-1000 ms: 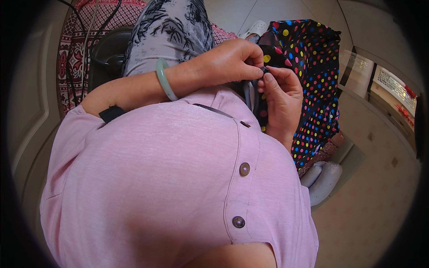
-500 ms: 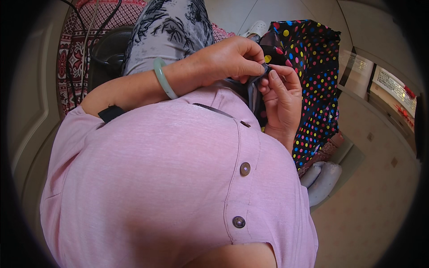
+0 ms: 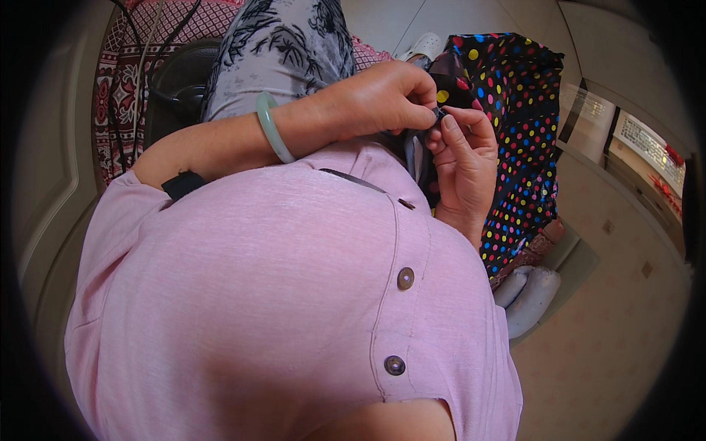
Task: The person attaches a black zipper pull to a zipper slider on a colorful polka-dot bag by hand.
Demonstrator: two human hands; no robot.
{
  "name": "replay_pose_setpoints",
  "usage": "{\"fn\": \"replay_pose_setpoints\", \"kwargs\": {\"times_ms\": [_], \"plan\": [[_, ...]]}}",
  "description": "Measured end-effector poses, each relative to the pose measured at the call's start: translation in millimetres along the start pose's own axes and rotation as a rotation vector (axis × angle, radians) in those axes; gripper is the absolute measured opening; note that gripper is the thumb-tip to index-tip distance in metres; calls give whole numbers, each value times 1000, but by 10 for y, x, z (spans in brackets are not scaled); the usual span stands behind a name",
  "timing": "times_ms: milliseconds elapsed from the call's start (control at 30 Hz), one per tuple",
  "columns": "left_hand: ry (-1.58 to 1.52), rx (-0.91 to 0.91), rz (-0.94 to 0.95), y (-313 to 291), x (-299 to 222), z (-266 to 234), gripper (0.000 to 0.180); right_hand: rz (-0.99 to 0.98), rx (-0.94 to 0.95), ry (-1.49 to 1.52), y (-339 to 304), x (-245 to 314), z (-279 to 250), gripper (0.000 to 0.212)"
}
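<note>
Where the two hands meet, just above the chest, there's a thin black polka-dot fabric with dots in red, yellow, blue and pink; it hangs down the right side in soft folds. The left hand has its fingers curled, with the fingertips pressed together on a small bit of the cloth edge. The right hand faces it, thumb and forefinger pinching the same spot, so the fingertips of both hands are pretty much touching. What exactly sits in the pinch is too small and dark to make out.

A smooth pale green bangle circles the left wrist. The pink knit shirt fills most of the view, with round metal buttons, and hides the lower part of the fabric and anything under the hands. Above are grey floral-print trousers, a red patterned rug with dark cables on it, and pale slippers on the beige floor at the lower right.
</note>
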State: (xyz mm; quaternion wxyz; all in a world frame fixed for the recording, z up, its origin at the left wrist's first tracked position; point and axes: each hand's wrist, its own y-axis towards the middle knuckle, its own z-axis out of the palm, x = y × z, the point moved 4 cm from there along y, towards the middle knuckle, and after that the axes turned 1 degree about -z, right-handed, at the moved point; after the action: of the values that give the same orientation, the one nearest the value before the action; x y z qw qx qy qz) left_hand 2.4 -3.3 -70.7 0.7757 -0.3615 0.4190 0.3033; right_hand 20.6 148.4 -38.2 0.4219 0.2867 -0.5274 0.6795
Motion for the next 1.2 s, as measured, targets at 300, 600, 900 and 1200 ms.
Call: {"fn": "replay_pose_setpoints", "kwargs": {"times_ms": [300, 600, 900, 1200], "plan": [[26, -49, 1, -49, -9, -6, 13, -107, -19, -191, -67, 29, 73, 13], [-201, -18, -58, -100, -91, 20, 14, -128, -42, -192, -88, 68, 100, 10], [-156, -12, -61, -113, -104, 9, 12, -106, 53, -229, -69, 160, 134, 11], [-76, -42, -9, -151, -161, 7, 12, -149, 21, -487, -117, 242, 212, 13]]}}
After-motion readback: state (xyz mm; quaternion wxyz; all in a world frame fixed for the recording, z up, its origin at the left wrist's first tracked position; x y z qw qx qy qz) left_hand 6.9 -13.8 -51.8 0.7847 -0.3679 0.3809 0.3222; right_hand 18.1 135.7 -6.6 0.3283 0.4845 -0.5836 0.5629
